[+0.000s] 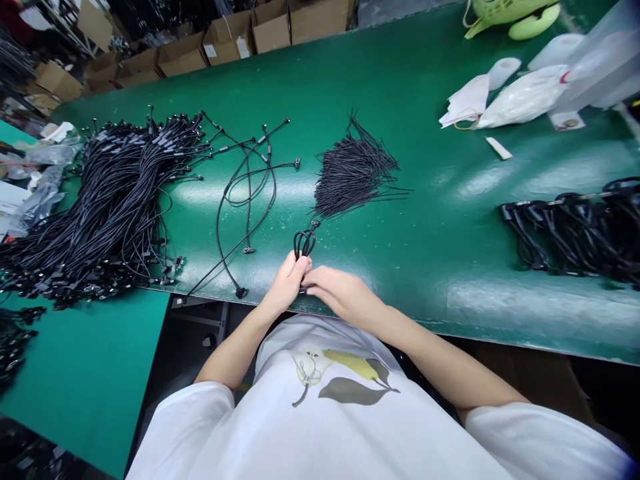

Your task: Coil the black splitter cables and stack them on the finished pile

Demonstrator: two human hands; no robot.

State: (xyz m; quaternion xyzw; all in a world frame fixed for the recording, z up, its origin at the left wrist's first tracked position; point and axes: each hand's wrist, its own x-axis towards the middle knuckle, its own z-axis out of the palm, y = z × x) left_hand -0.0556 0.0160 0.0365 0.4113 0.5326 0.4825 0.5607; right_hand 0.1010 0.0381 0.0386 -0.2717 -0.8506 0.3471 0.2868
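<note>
Near the table's front edge, my left hand is closed around a black cable folded into small loops. The loops stick up above the fingers, with one connector at the top and another end low between the hands. My right hand meets the left from the side, its fingers pinched together at the bundle. What those fingertips grip is hidden. Just beyond the hands lies a pile of thin black twist ties. A few loose black cables lie uncoiled to the left of it.
A big heap of straight black cables covers the left of the green table. Bundled cables lie at the right edge. White plastic bags and a light green object sit back right. Cardboard boxes line the far side.
</note>
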